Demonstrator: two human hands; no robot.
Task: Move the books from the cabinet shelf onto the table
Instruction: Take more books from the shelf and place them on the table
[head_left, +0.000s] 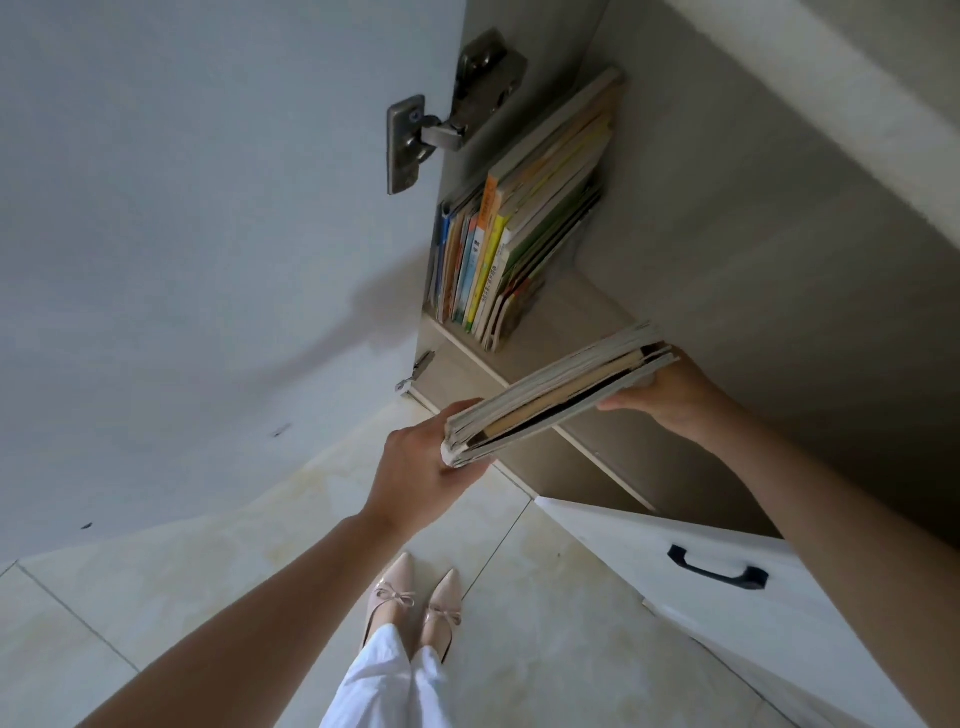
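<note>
Books in a thin stack hang in the air in front of the open cabinet, held level between both hands and just clear of the shelf edge. The left hand grips the near corner, thumb on top and fingers curled round the spines from below. The right hand supports the far end from underneath, its fingers wrapped round the stack's edge; the thumb is hidden behind the pages.

More books stand upright on the shelf, packed against the cabinet's left wall, their coloured spines facing outward. The last few on the right lean and sag a little.

The cabinet door is swung wide to the left, carried on a metal hinge. A second white door with a black handle stands open low on the right. Below, pale floor tiles show, along with two pink pointed shoes with bows and white trouser legs.
</note>
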